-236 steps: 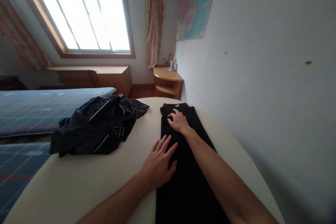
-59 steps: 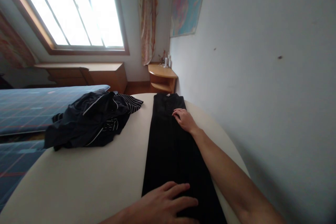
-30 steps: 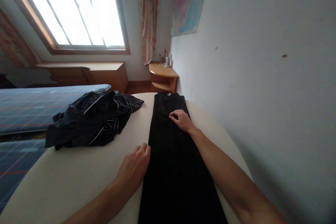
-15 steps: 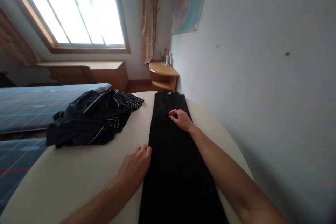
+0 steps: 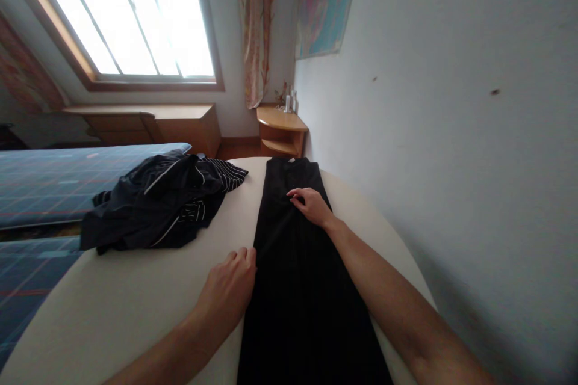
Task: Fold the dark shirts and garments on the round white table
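Observation:
Black trousers (image 5: 289, 289) lie lengthwise on a cream round table (image 5: 149, 295), their waistband at the far edge. My left hand (image 5: 232, 277) is closed at the left edge of the trousers, fingertips curled on the fabric's border. My right hand (image 5: 309, 204) rests over the upper part of the trousers, its thumb and fingers pinched together on the cloth. A crumpled pile of dark clothing (image 5: 153, 204) with white stripes and piping lies to the left on the table.
Beds with blue plaid covers (image 5: 67, 183) adjoin the table on the left. A white wall (image 5: 451, 132) runs along the right. Beyond the table stand a wooden corner shelf (image 5: 282, 118) and a low wooden desk (image 5: 180, 111) under the window.
My left hand has shifted slightly left, and the trousers' left edge has moved with it. My right fingertips have moved slightly left.

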Action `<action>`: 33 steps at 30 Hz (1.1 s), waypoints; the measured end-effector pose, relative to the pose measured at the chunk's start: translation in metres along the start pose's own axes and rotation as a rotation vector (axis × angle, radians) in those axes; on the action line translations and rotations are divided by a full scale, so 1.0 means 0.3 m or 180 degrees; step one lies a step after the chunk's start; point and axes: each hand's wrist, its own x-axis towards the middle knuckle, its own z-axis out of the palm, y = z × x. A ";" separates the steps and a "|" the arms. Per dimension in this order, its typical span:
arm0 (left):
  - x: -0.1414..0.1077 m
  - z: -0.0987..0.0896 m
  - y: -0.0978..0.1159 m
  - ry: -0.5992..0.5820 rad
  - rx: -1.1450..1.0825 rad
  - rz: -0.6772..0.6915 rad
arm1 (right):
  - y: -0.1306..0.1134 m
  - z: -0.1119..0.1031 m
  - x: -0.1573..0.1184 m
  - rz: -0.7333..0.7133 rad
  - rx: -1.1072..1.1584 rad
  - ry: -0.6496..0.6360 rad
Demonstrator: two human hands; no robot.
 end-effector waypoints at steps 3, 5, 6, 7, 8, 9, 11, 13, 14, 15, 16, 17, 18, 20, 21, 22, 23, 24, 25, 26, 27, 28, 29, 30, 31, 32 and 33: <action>-0.026 -0.022 0.018 -0.0105 -0.0217 0.0336 | 0.005 0.001 0.000 -0.0016 0.0003 0.0010; -0.049 -0.036 0.018 -0.0460 -0.0331 0.0622 | 0.007 0.001 0.001 -0.0030 -0.0018 -0.0007; -0.061 -0.041 0.013 -0.0640 -0.0374 0.0733 | 0.008 0.001 0.001 -0.0040 -0.0030 -0.0016; -0.072 -0.043 0.006 -0.0780 -0.0413 0.0797 | 0.008 0.001 0.001 -0.0049 -0.0039 -0.0023; -0.082 -0.041 -0.002 -0.0865 -0.0449 0.0828 | 0.007 0.000 0.001 -0.0052 -0.0043 -0.0022; -0.091 -0.036 -0.009 -0.0898 -0.0486 0.0853 | 0.006 0.000 0.001 -0.0050 -0.0043 -0.0015; -0.104 -0.015 -0.022 -0.0907 -0.0550 0.0897 | 0.003 -0.001 0.000 -0.0035 -0.0040 0.0001; -0.114 0.017 -0.032 -0.0870 -0.0541 0.0984 | 0.000 -0.001 -0.001 -0.0024 -0.0043 0.0008; -0.117 0.035 -0.038 -0.0808 -0.0513 0.1061 | -0.001 -0.002 -0.002 -0.0029 -0.0046 0.0007; -0.120 0.054 -0.045 -0.0726 -0.0480 0.1144 | -0.002 -0.003 -0.003 -0.0043 -0.0048 0.0004; -0.122 0.073 -0.054 -0.0621 -0.0456 0.1226 | -0.002 -0.003 -0.003 -0.0060 -0.0049 0.0002; -0.124 0.090 -0.065 -0.0503 -0.0452 0.1314 | -0.002 -0.003 -0.003 -0.0081 -0.0047 0.0001; -0.126 0.105 -0.077 -0.0396 -0.0478 0.1402 | -0.001 -0.004 -0.004 -0.0099 -0.0041 0.0001; -0.131 0.125 -0.100 -0.0209 -0.0590 0.1520 | 0.000 -0.003 -0.005 -0.0107 -0.0034 0.0004; -0.134 0.129 -0.109 -0.0121 -0.0647 0.1548 | 0.001 -0.002 -0.005 -0.0099 -0.0041 0.0002; -0.138 0.129 -0.116 -0.0034 -0.0693 0.1562 | 0.001 -0.001 -0.007 -0.0087 -0.0053 -0.0007; -0.142 0.126 -0.120 0.0029 -0.0739 0.1571 | 0.001 0.000 -0.008 -0.0073 -0.0072 -0.0027; -0.147 0.120 -0.122 0.0083 -0.0791 0.1583 | 0.000 0.001 -0.010 -0.0059 -0.0097 -0.0057; -0.152 0.114 -0.121 0.0132 -0.0854 0.1619 | -0.002 0.001 -0.011 -0.0038 -0.0125 -0.0084; -0.157 0.107 -0.118 0.0186 -0.0929 0.1695 | -0.005 0.001 -0.010 -0.0010 -0.0152 -0.0110; -0.161 0.103 -0.114 0.0259 -0.1000 0.1804 | -0.009 0.001 -0.008 0.0028 -0.0183 -0.0138; -0.164 0.101 -0.109 0.0343 -0.1051 0.1948 | -0.013 0.000 -0.002 0.0078 -0.0223 -0.0171; -0.166 0.104 -0.103 0.0439 -0.1059 0.2115 | -0.018 -0.001 0.007 0.0140 -0.0272 -0.0206; -0.167 0.112 -0.098 0.0551 -0.1037 0.2300 | -0.023 -0.002 0.020 0.0231 -0.0320 -0.0257; -0.166 0.124 -0.093 0.0657 -0.0998 0.2484 | -0.027 -0.002 0.039 0.0342 -0.0358 -0.0316; -0.163 0.141 -0.088 0.0737 -0.0944 0.2655 | -0.030 -0.001 0.061 0.0459 -0.0385 -0.0378; -0.159 0.162 -0.084 0.0781 -0.0891 0.2796 | -0.032 0.001 0.087 0.0577 -0.0400 -0.0425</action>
